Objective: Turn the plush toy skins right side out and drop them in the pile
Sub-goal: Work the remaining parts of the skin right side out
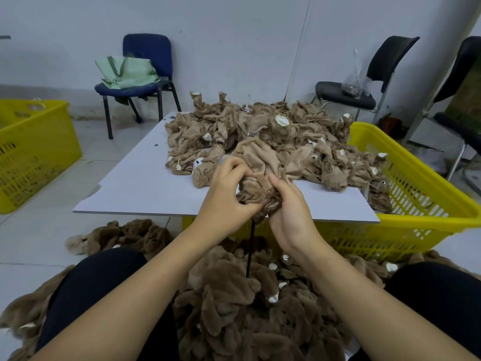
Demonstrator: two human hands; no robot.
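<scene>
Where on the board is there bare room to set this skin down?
The board's near-left part, from its left edge to the heap of inside-out skins, is bare. The near edge right of the hands is a thinner strip. The far and right side is crowded.

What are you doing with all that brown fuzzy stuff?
A person is turning plush toy skins right side out. Both hands, the left hand and the right hand, grip one skin over the near edge of the white table. It is partly bunched up, woven backing still outward. A heap of unturned skins waits on the table. The fluffy finished pile lies on the floor between the person's knees. Yellow baskets stand on either side.
</scene>
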